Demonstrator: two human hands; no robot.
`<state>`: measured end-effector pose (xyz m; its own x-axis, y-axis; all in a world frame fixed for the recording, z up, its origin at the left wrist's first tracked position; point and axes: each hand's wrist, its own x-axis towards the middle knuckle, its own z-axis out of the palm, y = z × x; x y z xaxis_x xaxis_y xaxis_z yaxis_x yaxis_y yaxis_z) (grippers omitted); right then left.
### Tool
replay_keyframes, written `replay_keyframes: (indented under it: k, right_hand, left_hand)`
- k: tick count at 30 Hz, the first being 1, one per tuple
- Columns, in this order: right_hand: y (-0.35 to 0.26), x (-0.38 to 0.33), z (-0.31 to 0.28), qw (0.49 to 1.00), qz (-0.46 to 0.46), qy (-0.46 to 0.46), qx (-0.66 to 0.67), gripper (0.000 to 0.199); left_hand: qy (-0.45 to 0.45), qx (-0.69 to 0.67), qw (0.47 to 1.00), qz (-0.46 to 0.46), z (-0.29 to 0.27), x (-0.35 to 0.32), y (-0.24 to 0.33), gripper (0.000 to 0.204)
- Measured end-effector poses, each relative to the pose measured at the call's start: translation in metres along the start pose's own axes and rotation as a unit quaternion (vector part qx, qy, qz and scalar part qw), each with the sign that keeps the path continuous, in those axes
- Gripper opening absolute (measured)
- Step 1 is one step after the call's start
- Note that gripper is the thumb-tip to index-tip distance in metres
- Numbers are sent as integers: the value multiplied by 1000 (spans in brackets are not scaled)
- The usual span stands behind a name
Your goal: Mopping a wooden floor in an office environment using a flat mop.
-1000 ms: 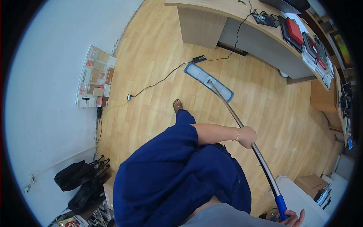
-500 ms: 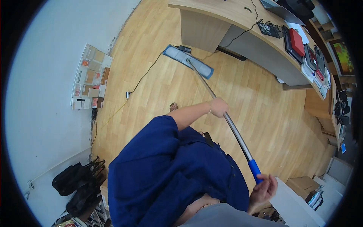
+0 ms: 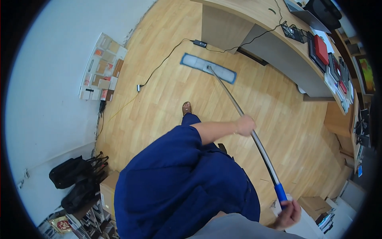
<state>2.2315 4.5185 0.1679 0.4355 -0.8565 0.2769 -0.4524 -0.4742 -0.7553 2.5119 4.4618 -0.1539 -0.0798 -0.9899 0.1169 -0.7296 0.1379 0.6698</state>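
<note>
A flat mop with a long, pale rectangular head (image 3: 223, 73) edged in blue lies on the wooden floor, ahead of my feet. From its centre a metal pole (image 3: 234, 101) slants back toward me on the right. My left hand (image 3: 245, 124) is wrapped round the pole about midway along. Lower right, my right hand (image 3: 289, 215) grips the blue handle sleeve (image 3: 280, 192) at the pole's top end. Just beyond the mop head, apart from it, a black power adapter (image 3: 199, 43) rests on the floor with its cable.
A wooden desk (image 3: 227, 28) curves along the far right, bearing a laptop, folders and papers. A black cable (image 3: 161, 61) runs left to a plug connector (image 3: 138, 88). Against the left wall leans a sample board (image 3: 104, 65). Black bags (image 3: 69, 173) and a cardboard box (image 3: 108, 191) stand lower left.
The mop head has slid nearer to me and slightly right, away from the adapter it was against. Both hands have moved right and lower in view with the pole.
</note>
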Motion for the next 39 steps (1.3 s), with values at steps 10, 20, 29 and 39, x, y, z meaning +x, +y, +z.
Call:
replay_keyframes:
  k: [10, 20, 29, 39]
  right_hand:
    - [13, -44, -140, 960, -173, 174, 134, 24]
    - [-36, 6, 83, 942, -213, -139, 218, 22]
    - [-100, -11, 198, 941, -43, -262, 207, 20]
    - [-127, 19, 31, 971, -213, -88, 58, 47]
  left_hand:
    - [-78, -121, 987, 76, 12, -21, 139, 14]
    - [144, -22, 988, -59, -72, -180, -43, 15]
    - [251, 63, 952, -162, -122, -260, -130, 9]
    - [70, -78, 986, -128, -91, -192, 48, 15]
